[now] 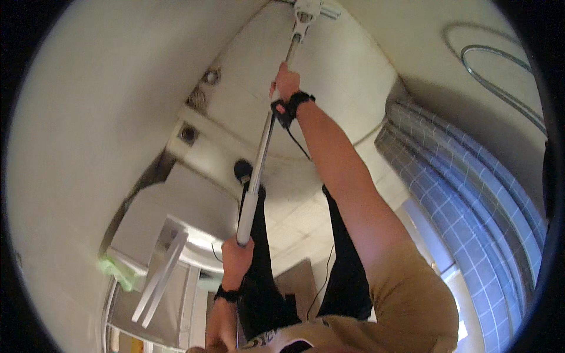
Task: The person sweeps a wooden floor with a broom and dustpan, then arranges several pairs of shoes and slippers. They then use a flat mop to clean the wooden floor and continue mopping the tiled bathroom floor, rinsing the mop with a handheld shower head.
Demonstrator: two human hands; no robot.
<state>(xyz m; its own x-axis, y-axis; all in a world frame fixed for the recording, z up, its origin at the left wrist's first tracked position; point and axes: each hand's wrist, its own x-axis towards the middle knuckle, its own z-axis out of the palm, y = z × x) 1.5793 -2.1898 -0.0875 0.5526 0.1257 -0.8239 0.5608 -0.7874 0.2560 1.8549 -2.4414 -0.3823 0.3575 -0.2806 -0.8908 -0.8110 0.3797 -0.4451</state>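
A long-handled mop (263, 150) slants away from me, with a silver pole and a white grip at its near end. Around the bottom of that grip my left hand (236, 259) is closed. Farther up the pole, my right hand (286, 82) is wrapped about it. The mop's white plastic head (307, 13) is at the far end of the pale floor, partly cut off by the top of the view. Each wrist wears a black band, and a small black box with a cable sits at the right wrist.
A blue checked curtain (465, 194) hangs on the right. At left stand white bathroom fixtures (176, 200), with a light green cloth (120, 273) beside them. A round floor drain (188, 134) lies near the left wall. A grey hose (500, 91) loops along the right wall.
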